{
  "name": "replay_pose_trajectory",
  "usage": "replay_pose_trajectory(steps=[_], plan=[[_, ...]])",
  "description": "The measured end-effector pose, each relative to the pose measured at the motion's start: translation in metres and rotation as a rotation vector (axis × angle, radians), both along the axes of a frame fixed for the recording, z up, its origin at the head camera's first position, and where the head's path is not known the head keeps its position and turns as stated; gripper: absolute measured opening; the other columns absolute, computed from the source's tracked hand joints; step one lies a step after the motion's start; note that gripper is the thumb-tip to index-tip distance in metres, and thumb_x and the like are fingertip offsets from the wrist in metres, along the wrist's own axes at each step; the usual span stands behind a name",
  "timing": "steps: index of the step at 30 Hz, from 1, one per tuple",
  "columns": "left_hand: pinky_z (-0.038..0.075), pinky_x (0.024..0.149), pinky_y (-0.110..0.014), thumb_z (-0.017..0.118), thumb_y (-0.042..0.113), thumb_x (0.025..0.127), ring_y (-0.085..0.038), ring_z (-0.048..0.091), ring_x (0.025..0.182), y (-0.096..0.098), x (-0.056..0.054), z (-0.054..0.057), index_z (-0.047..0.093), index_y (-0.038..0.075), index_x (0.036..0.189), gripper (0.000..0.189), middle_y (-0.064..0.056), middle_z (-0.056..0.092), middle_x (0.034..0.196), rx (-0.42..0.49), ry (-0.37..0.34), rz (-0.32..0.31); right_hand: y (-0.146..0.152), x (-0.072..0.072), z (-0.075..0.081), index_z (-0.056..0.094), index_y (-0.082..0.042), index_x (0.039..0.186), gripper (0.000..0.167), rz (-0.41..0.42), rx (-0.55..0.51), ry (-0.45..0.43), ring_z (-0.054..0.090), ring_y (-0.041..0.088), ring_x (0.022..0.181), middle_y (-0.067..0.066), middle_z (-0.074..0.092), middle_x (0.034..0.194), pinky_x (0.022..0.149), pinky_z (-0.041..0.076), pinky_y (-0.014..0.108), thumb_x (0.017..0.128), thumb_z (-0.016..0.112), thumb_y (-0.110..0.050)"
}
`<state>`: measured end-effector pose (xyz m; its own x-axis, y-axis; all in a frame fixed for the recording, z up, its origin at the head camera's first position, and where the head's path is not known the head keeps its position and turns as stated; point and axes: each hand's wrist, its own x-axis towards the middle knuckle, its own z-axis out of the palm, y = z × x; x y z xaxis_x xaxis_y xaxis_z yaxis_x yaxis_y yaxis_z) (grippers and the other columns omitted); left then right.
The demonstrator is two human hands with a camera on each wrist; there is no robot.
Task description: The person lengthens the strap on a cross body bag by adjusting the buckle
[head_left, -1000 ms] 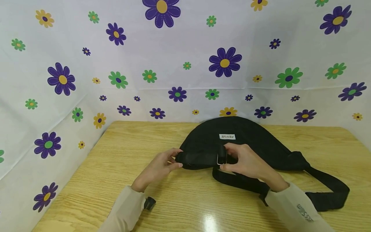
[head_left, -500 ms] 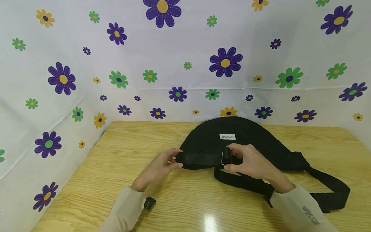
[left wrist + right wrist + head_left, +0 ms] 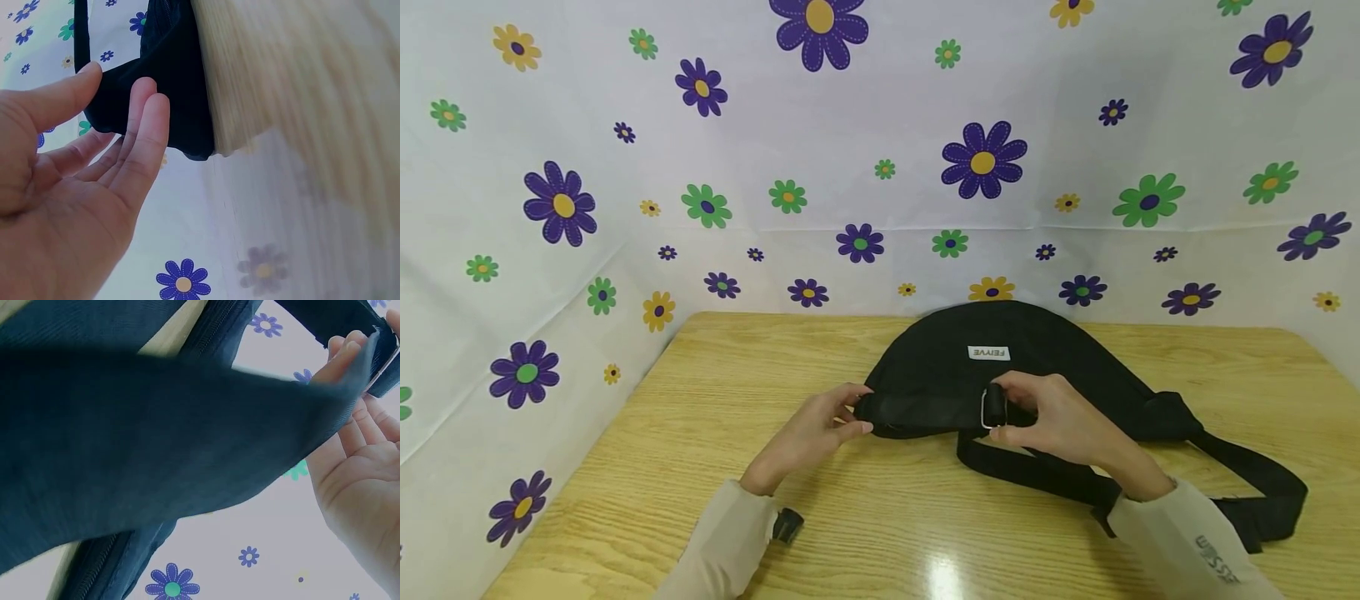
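A black waist bag with a white label lies at the back of the table in the head view. At its left end my left hand holds the corner between thumb and fingers. The left wrist view shows the thumb at the strap's edge and the fingertips on the black cloth. From that corner a strap runs right to a metal-framed slider buckle. My right hand pinches this buckle, thumb below and fingers above. In the right wrist view, black webbing hides part of the fingers.
A loop of the strap hangs below the right hand, and more strap lies folded at the right. A small black object sits against the left sleeve. Behind the wooden table stands a flowered cloth.
My right hand has moved a little to the right along the strap, taking the buckle with it. The left hand has stayed at the bag's corner.
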<state>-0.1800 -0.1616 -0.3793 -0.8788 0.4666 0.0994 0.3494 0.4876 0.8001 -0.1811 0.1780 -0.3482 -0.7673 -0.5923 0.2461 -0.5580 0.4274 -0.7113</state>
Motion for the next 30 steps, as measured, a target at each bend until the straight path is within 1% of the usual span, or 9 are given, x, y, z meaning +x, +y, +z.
replay_pose_trajectory(steps=[4,9,13,16,22,27,30], plan=[[0.054,0.084,-0.038,0.063,0.004,0.100,-0.021,0.064,0.093,-0.001,0.000,0.000,0.055,-0.004,0.138,0.039,-0.021,0.061,0.122,-0.007,-0.015,0.011,0.004,0.000,0.000,0.065,0.004,0.114,0.033,-0.008,-0.001,0.015,0.061,0.010,0.072,-0.004,0.071,0.088,0.065,0.047,0.027,0.083,0.076,-0.004],[0.054,0.084,-0.039,0.063,0.004,0.100,-0.022,0.064,0.093,-0.001,-0.001,0.000,0.055,-0.004,0.137,0.039,-0.020,0.062,0.119,-0.010,-0.013,0.012,0.012,0.001,0.003,0.064,0.004,0.116,0.036,-0.017,0.009,0.033,0.062,0.009,0.071,-0.005,0.071,0.088,0.065,0.047,0.028,0.085,0.077,-0.006],[0.054,0.083,-0.038,0.063,0.005,0.100,-0.022,0.064,0.093,-0.002,-0.002,0.000,0.054,-0.004,0.138,0.039,-0.021,0.061,0.122,-0.013,-0.020,0.019,0.020,0.002,0.005,0.064,0.004,0.118,0.039,-0.047,0.032,0.045,0.062,0.008,0.072,-0.006,0.070,0.088,0.068,0.048,0.028,0.084,0.079,-0.008],[0.055,0.081,-0.037,0.064,0.005,0.100,-0.022,0.064,0.094,-0.002,-0.002,0.000,0.054,-0.004,0.138,0.040,-0.021,0.061,0.122,-0.013,-0.031,0.029,0.026,0.002,0.006,0.064,0.004,0.118,0.040,-0.062,0.044,0.043,0.061,0.008,0.071,-0.006,0.069,0.087,0.067,0.047,0.028,0.083,0.079,-0.007],[0.055,0.079,-0.036,0.065,0.005,0.099,-0.024,0.066,0.094,-0.001,-0.003,0.001,0.055,-0.004,0.137,0.040,-0.021,0.061,0.123,-0.016,-0.028,0.023,0.033,0.002,0.005,0.064,0.006,0.118,0.041,-0.049,0.044,0.046,0.059,0.008,0.071,-0.005,0.068,0.088,0.065,0.047,0.027,0.082,0.079,-0.006],[0.054,0.079,-0.035,0.068,0.008,0.098,-0.024,0.064,0.095,-0.002,-0.003,0.005,0.056,-0.004,0.136,0.041,-0.021,0.060,0.126,-0.038,-0.032,0.010,0.031,0.002,0.004,0.064,0.005,0.118,0.040,-0.053,0.027,0.061,0.058,0.007,0.069,-0.008,0.066,0.085,0.066,0.046,0.026,0.082,0.079,-0.006],[0.052,0.080,-0.035,0.068,0.010,0.098,-0.027,0.063,0.098,-0.003,-0.002,0.011,0.057,-0.005,0.135,0.041,-0.020,0.060,0.129,-0.048,0.003,0.009,0.028,0.002,0.006,0.065,0.004,0.117,0.038,-0.051,0.007,0.068,0.057,0.007,0.068,-0.008,0.065,0.082,0.064,0.045,0.026,0.083,0.078,-0.006]])
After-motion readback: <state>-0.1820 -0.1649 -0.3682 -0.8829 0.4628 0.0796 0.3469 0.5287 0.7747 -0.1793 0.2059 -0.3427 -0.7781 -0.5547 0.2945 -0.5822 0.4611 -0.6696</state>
